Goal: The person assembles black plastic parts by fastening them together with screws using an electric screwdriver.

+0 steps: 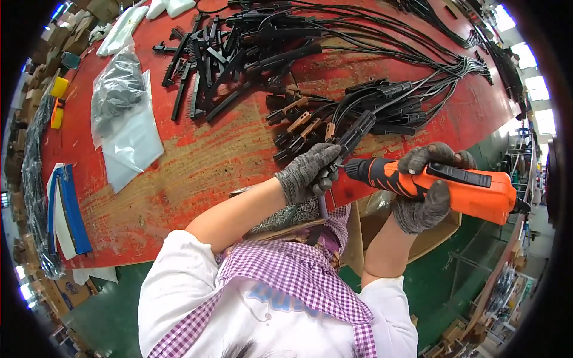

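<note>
Gripped in my gloved left hand (307, 173) is a slim black corded handle (359, 131), tilted up and away over the table. My right hand (433, 200), gloved too, is wrapped round an orange electric screwdriver (483, 194). Its black chuck points left at the handle's near end, close to my left fingers; whether the bit touches is hidden. Just beyond lies a bunch of similar black corded handles (397, 104), some with copper-coloured parts (298, 123).
Loose black plastic parts (197, 71) pile up at the back of the red worn table (197, 203). Clear plastic bags (128, 143), a yellow-orange cutter (57, 113) and a blue strip (73, 209) lie left. Against my lap are a tray of small screws (286, 216) and a cardboard box (354, 238).
</note>
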